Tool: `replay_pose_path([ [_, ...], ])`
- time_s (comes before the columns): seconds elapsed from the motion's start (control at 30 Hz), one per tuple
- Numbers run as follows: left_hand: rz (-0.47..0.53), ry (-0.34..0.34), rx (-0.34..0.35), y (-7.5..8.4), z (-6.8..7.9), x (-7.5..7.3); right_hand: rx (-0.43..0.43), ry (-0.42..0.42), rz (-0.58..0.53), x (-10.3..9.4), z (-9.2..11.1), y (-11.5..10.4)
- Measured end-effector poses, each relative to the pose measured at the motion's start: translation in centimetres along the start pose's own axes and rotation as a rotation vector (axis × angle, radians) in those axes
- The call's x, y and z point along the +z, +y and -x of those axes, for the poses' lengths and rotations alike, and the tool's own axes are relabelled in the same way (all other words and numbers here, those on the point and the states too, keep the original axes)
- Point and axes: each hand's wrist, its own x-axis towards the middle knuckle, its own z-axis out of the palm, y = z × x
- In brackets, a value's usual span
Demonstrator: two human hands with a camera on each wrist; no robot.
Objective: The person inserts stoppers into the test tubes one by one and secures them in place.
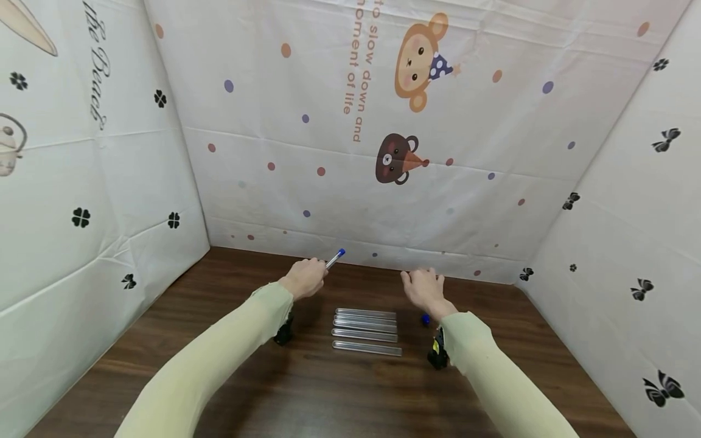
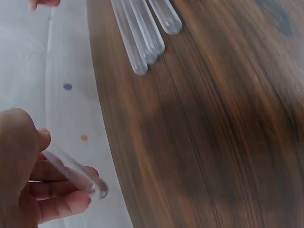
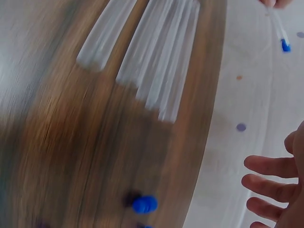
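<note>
My left hand [image 1: 304, 277] grips a clear test tube [image 1: 333, 261] over the back of the table. A blue cap [image 1: 342, 252] closes its upper end, which points away and to the right. In the left wrist view the tube's rounded bottom [image 2: 97, 188] shows at the fingers. My right hand [image 1: 424, 288] is raised with relaxed, spread fingers and nothing in it. Below its wrist a loose blue cap [image 3: 145, 204] lies on the table, with a second partly in view at the frame's edge. Between the hands lie several uncapped test tubes [image 1: 366, 335], side by side.
The brown wooden table [image 1: 350, 389] has a dark grain. White printed cloth walls [image 1: 328, 194] rise at its back and on both sides. Black wrist-worn devices [image 1: 437, 356] hang below the sleeves.
</note>
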Motion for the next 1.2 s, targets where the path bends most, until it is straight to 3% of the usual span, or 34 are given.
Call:
replay_pose_path([
  [0.17,0.019,-0.037,-0.044,-0.9,0.1,-0.1,-0.01,-0.006,0.078,0.1,0.1,1.8],
  [0.53,0.042,-0.169,-0.126,-3.2,0.8,0.0,0.03,-0.064,0.111,0.1,0.5,4.5],
  [0.7,0.031,-0.218,-0.153,-4.8,1.4,0.2,0.026,-0.173,0.134,0.0,0.6,5.0],
  [0.97,-0.012,-0.236,-0.252,-6.6,2.8,0.7,0.022,-0.351,0.104,-0.3,1.0,5.2],
  [1.2,-0.039,-0.2,-0.299,-7.0,3.8,1.2,0.048,-0.368,0.118,0.0,1.6,5.4],
])
